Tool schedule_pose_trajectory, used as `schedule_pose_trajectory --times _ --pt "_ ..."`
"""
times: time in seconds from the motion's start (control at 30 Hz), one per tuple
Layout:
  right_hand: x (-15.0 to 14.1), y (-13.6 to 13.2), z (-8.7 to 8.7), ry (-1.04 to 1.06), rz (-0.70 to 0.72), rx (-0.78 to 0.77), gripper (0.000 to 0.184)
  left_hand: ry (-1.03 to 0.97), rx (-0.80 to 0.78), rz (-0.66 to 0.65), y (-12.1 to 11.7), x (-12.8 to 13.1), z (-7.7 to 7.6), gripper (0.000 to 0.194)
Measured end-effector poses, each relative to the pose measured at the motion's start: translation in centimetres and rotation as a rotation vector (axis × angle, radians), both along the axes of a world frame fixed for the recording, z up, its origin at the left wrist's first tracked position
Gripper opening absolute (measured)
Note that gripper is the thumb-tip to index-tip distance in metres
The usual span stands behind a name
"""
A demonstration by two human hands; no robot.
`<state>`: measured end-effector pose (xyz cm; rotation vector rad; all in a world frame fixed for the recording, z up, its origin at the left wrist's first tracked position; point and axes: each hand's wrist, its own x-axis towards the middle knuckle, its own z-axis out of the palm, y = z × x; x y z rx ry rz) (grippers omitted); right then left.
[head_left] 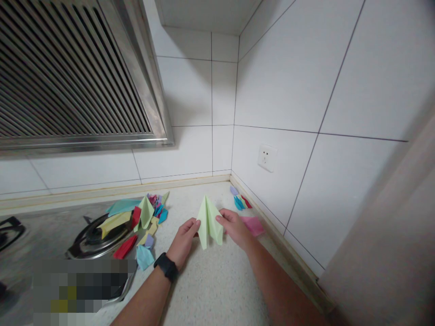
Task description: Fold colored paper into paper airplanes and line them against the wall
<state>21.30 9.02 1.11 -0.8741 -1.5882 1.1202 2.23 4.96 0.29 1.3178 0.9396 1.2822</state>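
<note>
A light green folded paper [210,220], pointed like a paper plane, stands on the speckled countertop [217,285] between my two hands. My left hand [183,242], with a black watch on its wrist, pinches the paper's left edge. My right hand [234,227] grips the right wing with thumb and fingers closed on it. Both hands rest low on the counter near the corner of the tiled walls.
A heap of coloured folded papers [142,222] lies to the left, partly over a gas stove burner [95,237]. More small folded pieces [240,200] and a pink sheet [253,225] lie by the right wall under a socket [267,157]. A range hood [78,77] hangs upper left.
</note>
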Motion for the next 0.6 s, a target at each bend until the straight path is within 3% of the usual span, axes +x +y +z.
schedule_pose_trajectory --times 0.27,0.6 --pt "0.9 0.5 -0.1 0.114 -0.054 -0.138 0.028 -0.034 -0.058 0.049 0.1 -0.5 0.0 0.032" --pt "1.2 0.8 0.0 0.147 -0.066 -0.210 0.029 0.030 -0.008 0.117 0.3 -1.2 -0.1 0.035"
